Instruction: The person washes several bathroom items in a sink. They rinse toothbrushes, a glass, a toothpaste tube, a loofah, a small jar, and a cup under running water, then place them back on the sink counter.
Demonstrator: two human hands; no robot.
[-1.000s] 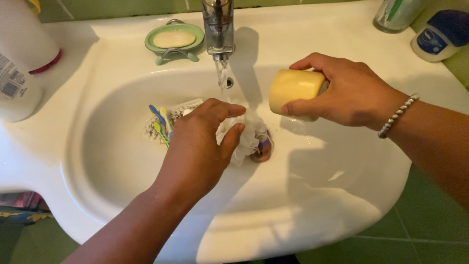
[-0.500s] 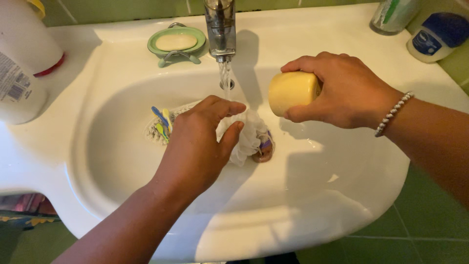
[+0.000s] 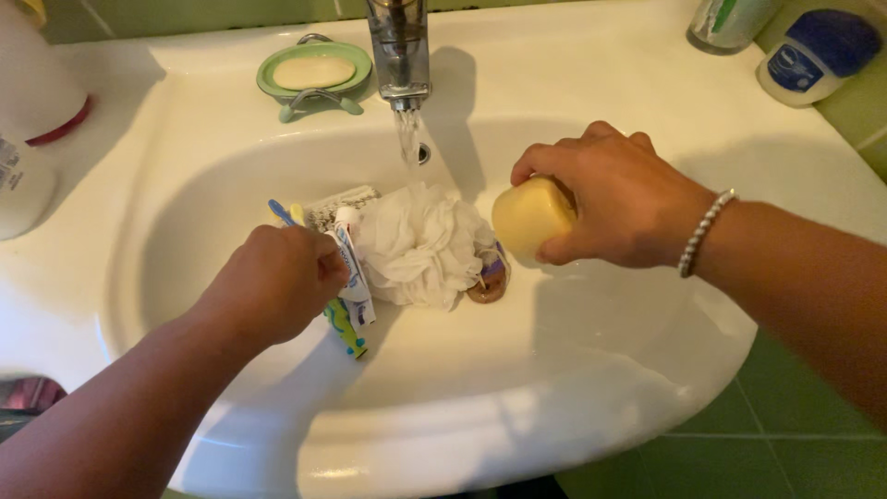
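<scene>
My right hand (image 3: pixel 617 201) holds a yellow cup (image 3: pixel 528 215) tilted on its side over the white sink basin (image 3: pixel 591 323), close to the white mesh bath sponge (image 3: pixel 420 243). The sponge lies in the basin under the running tap (image 3: pixel 399 51). My left hand (image 3: pixel 273 282) is closed around a white toothpaste tube (image 3: pixel 351 268) and coloured toothbrushes (image 3: pixel 344 328) left of the sponge. A scrubbing brush (image 3: pixel 340 203) lies behind them.
A green soap dish (image 3: pixel 314 72) with a soap bar sits left of the tap. A large white bottle (image 3: pixel 28 111) stands at the far left. A blue-lidded white jar (image 3: pixel 813 55) and another container (image 3: pixel 730 23) are at the top right. Green floor tiles show below.
My left hand let go of the white sponge, moved left and closed on the toothpaste tube and toothbrushes. My right hand lowered the yellow cup towards the sponge.
</scene>
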